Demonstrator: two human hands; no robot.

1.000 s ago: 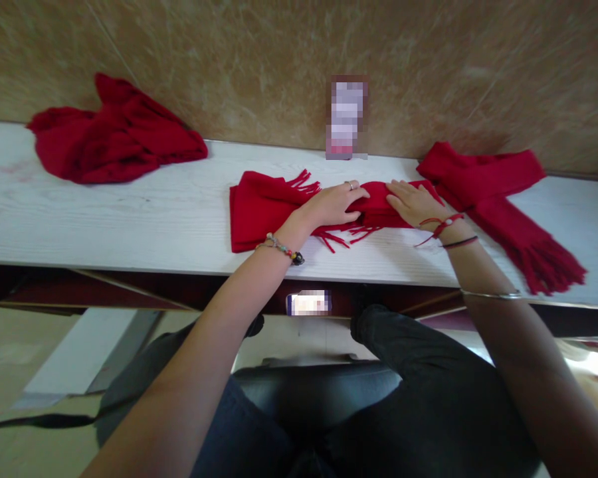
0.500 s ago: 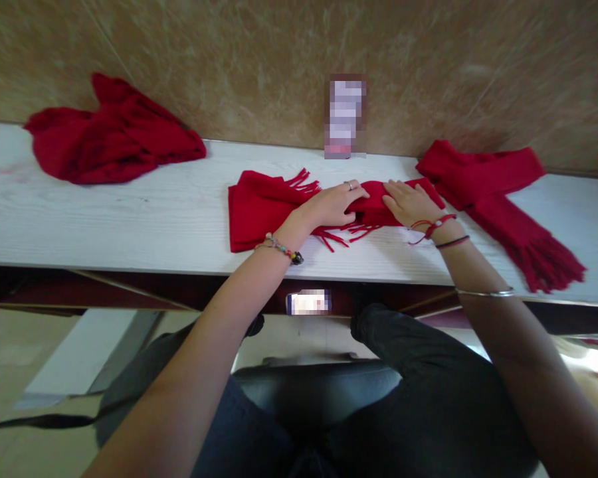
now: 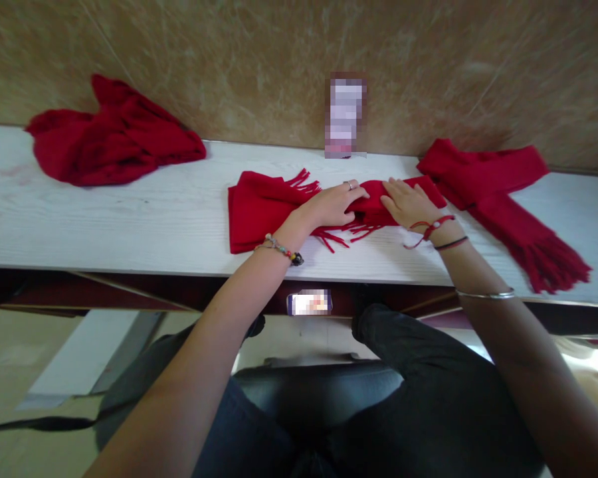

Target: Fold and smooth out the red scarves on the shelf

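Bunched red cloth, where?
Head view, left side: bunched red cloth lies on the tabletop by the wall, left of the scarf under the left hand.

Dark trousers point(image 3: 433, 392), silver bangle point(image 3: 486, 295), red bracelet point(image 3: 434, 227), beaded bracelet point(image 3: 281, 248).

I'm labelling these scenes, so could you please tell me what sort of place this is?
Probably an indoor work area: a long white tabletop runs along a brown marbled wall, with fringed red cloth on it.
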